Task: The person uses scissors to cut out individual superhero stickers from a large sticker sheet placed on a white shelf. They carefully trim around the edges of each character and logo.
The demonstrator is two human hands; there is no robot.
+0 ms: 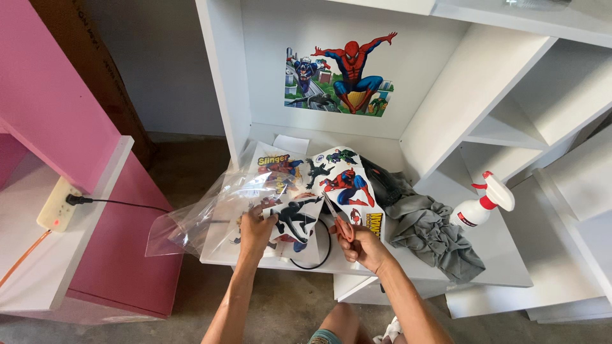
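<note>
The left hand (pixel 257 230) lies flat on a sticker sheet (pixel 319 191) printed with comic-hero figures, its fingers spread and pressing down a cut piece that shows a black figure (pixel 294 220); its grip closes on nothing. The right hand (pixel 364 246) has its grip closed through the orange handles of a pair of scissors (pixel 338 220), whose blades point far and left into the sheet, just right of the black figure. The sheet rests on a white shelf board (pixel 503 267) of an open cabinet lying on its back, and its near edge hangs close to the board's near edge, where both wrists cross it.

Left of the sheet a clear plastic bag (pixel 191 223) spills over the board's left edge into open air above the floor (pixel 191 172). A thin black cord loop (pixel 322 255) curls at the near edge between the hands. Right of the sheet a crumpled grey cloth (pixel 433 232) lies touching a dark object, and farther right a white spray bottle (pixel 484 204) with a red trigger lies on its side, with bare board around it. On the cabinet's far back panel a large hero sticker (pixel 341 76) is stuck. White dividers (pixel 459 102) wall in the right side.

Far left, pink furniture (pixel 121 242) carries a power strip (pixel 57 204) with a black plug; a strip of bare floor separates it from the white board.
</note>
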